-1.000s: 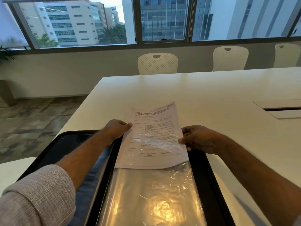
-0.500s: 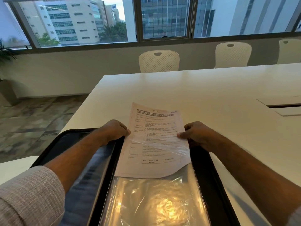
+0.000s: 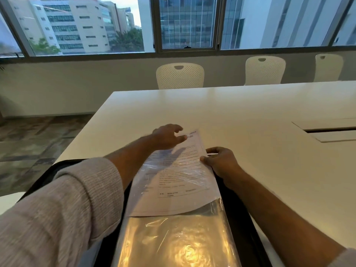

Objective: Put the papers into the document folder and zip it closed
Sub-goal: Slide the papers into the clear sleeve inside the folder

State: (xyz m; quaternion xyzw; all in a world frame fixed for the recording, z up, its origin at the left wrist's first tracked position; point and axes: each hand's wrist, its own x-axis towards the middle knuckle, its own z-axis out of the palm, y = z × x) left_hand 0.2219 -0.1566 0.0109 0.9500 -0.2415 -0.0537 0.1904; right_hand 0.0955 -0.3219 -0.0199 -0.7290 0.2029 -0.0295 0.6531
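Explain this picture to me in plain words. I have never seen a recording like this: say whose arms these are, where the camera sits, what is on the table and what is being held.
There is no machine here. A camera worn on a person's head looks forward and down at their own two bare arms. On the white table lies an open black document folder with clear plastic sleeves. A printed paper sits partly tucked under the plastic. The right hand pinches the paper's right edge. The left hand is open, fingers spread above the paper's far corner, gripping nothing. White chairs stand behind the table.

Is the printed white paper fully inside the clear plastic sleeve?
No, partly: the printed white paper has its top beyond the clear plastic sleeve.
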